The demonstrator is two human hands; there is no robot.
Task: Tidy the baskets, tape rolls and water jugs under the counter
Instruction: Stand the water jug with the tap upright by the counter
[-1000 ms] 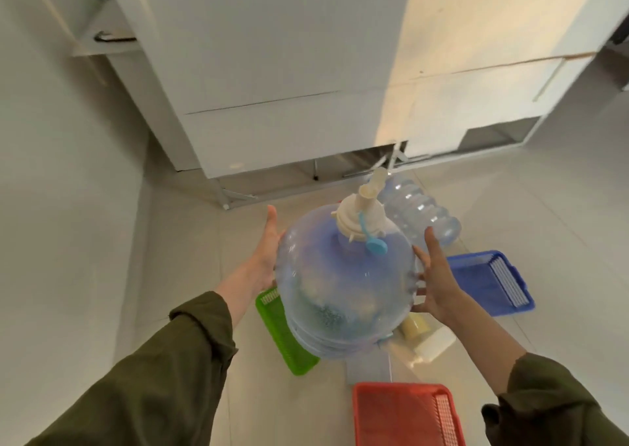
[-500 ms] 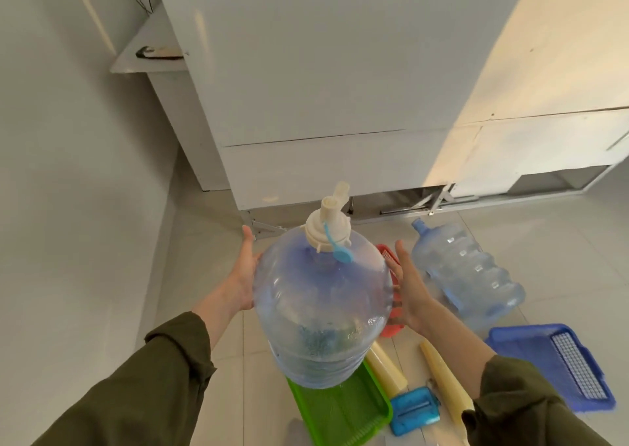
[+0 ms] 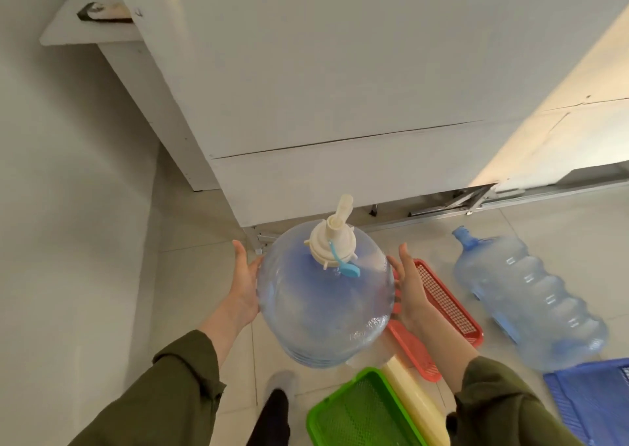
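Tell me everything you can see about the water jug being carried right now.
The carried jug is a large, round, clear bluish plastic bottle that looks empty. It is held roughly upright, off the floor, in front of the white counter. A cream pump cap with a spout sits on its neck, and a small blue tab hangs from it. The left hand and right hand press flat against opposite sides.

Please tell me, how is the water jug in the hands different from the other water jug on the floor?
The held jug is carried between the left hand and right hand, neck up; the floor jug lies on its side on the tiles. The held jug carries a cream pump cap; the floor jug has only a bare blue neck. The held jug's wall looks smooth; the floor jug is ribbed. Both are clear bluish plastic and look empty.
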